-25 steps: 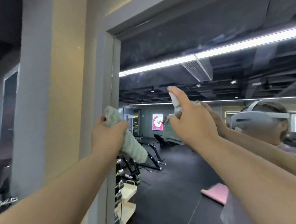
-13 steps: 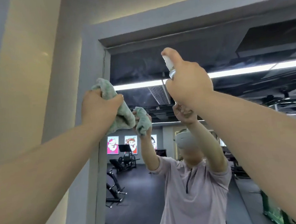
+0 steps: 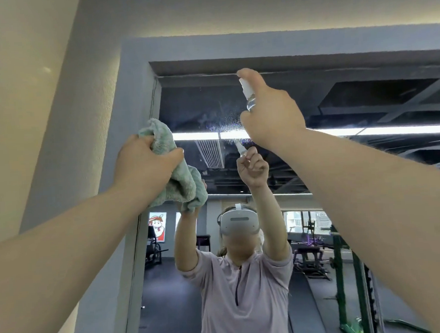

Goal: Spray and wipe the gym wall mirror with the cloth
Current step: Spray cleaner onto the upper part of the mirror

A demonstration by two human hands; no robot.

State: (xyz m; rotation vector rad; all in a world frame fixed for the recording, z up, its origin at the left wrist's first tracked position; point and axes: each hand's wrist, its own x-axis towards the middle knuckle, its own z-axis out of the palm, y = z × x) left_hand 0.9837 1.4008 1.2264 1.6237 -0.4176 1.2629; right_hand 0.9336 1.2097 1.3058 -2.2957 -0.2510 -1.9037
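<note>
The wall mirror (image 3: 343,174) fills the middle and right, set in a grey frame. My left hand (image 3: 144,163) grips a bunched pale green cloth (image 3: 181,181) near the mirror's upper left corner. My right hand (image 3: 269,111) holds a small clear spray bottle (image 3: 248,92) with a white nozzle, index finger on top, aimed at the glass just under the top edge. A patch of fine spray droplets (image 3: 224,125) shows on the glass left of the bottle. The mirror reflects me with both arms raised.
The grey mirror frame (image 3: 137,99) runs down the left and across the top, with a cream wall (image 3: 17,114) beyond it. Gym machines, a green rack and wall posters appear only as reflections.
Both hands have risen toward the mirror's top edge, and my view has tilted up. Spray droplets now show on the glass beside the bottle. The cloth stays in my left hand.
</note>
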